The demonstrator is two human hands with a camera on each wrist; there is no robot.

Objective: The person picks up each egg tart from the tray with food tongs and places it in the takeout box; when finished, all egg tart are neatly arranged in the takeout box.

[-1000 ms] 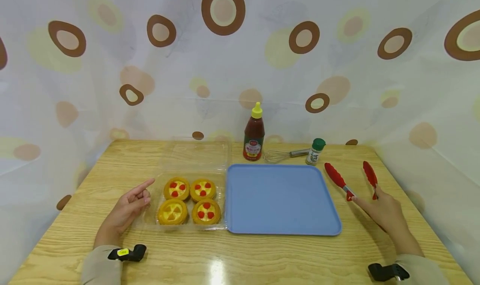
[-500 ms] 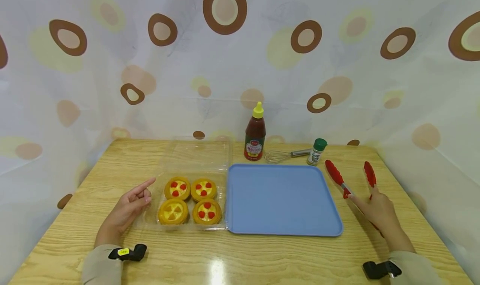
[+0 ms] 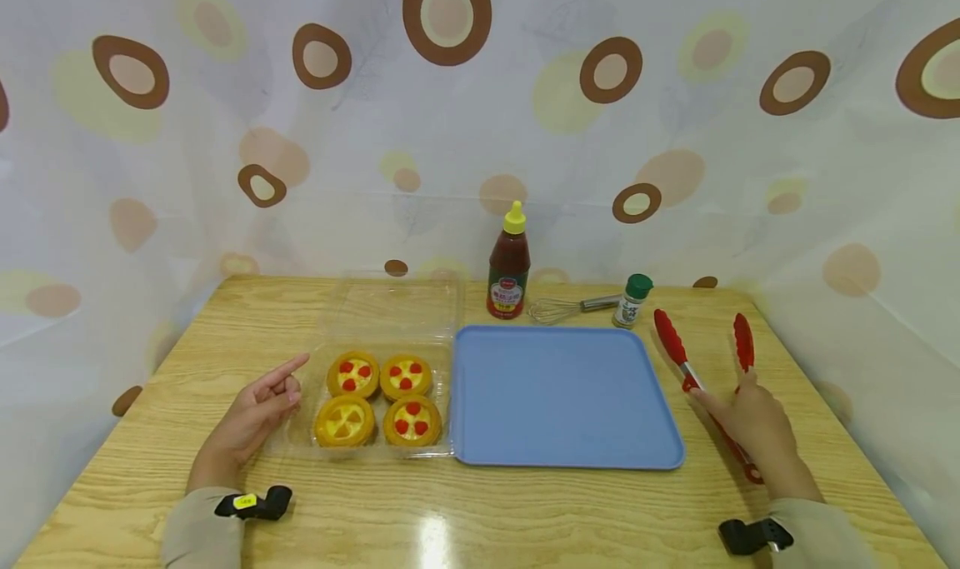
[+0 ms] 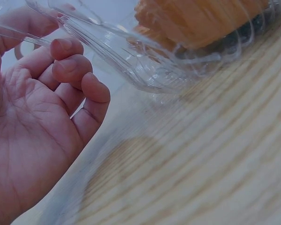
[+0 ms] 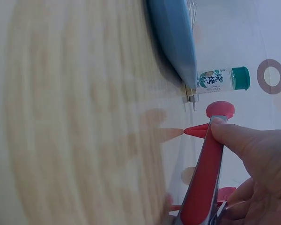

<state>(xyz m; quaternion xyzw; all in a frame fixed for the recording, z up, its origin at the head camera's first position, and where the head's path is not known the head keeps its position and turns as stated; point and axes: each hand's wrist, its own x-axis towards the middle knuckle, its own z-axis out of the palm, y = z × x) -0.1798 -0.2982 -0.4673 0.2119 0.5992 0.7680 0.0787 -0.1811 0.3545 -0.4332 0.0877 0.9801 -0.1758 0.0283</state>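
My left hand (image 3: 255,415) holds the left rim of an open clear plastic container (image 4: 145,79), its forefinger stretched along the corner and the other fingers curled. Inside the container sit several round egg tarts (image 3: 353,376). Most carry red pieces on top; the front-left tart (image 3: 345,421) shows only yellow filling with darker wedges. To the right of the tray, my right hand (image 3: 753,419) grips a pair of red-and-silver tongs (image 5: 203,173) around the arms. The tongs' red tips (image 3: 670,336) are spread apart and point toward the back of the table, holding nothing.
A blue tray (image 3: 566,398) lies beside the container. Behind it stand a sauce bottle (image 3: 508,276) with a yellow cap and a green-capped seasoning jar (image 3: 632,302), with a wire whisk (image 3: 573,307) lying between them. A patterned curtain (image 3: 480,119) hangs behind the wooden table (image 3: 360,511).
My right hand has shifted slightly left with the tongs, whose tips have moved a little farther back and whose handle end now shows. My left hand and the tarts stay in place.
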